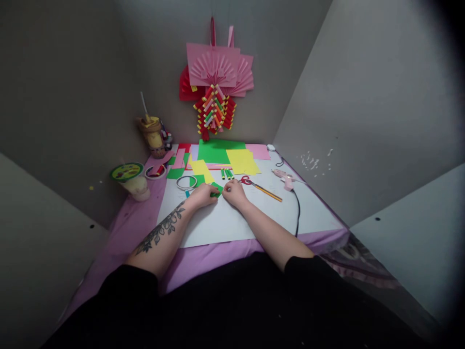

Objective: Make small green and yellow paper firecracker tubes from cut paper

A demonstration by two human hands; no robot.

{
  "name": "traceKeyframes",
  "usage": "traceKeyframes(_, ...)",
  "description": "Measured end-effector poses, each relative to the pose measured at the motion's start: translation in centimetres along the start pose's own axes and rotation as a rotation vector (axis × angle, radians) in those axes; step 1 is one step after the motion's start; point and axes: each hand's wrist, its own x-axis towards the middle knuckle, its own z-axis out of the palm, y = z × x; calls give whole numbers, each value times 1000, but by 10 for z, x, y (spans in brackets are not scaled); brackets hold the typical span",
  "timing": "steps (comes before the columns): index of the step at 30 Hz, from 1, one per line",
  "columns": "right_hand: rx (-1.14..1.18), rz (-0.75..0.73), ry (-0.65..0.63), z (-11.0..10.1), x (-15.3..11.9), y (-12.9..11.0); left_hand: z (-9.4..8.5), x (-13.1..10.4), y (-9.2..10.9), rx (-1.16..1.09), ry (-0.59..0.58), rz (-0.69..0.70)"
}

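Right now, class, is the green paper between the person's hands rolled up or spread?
At least partly spread: green paper shows flat between the left hand and right hand. The hidden part: cannot tell.

Paper piece (218, 188): between left hand (204, 195) and right hand (234, 192)
Large sheet (218, 225): under both hands, on tablecloth (205, 265)
Paper rolls (227, 174): just beyond hands
Paper sheets (241, 163): farther beyond, behind rolls
Hanging fans (213, 65): behind those, higher than hands
Ring (186, 188): just beyond left hand
Lidded cup (138, 187): well left of hands
Scissors (249, 180): just right of right hand
Pencil (268, 193): farther right
Glue gun (287, 182): right again, past pencil
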Motion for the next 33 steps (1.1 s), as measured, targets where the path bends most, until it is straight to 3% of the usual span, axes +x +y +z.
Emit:
traceKeyframes(8, -19, -41, -4, 3, -1, 0, 1, -1, 1, 82, -5, -3)
traceKeyframes(13, -22, -33, -11, -1, 1, 2, 1, 0, 0, 160, -68, 34)
traceKeyframes(23, 184, 50, -63, -14, 18, 10, -6, -3, 8, 182, -89, 27)
traceKeyframes(33, 136, 35, -31, -12, 19, 11, -7, -3, 11, 184, -99, 18)
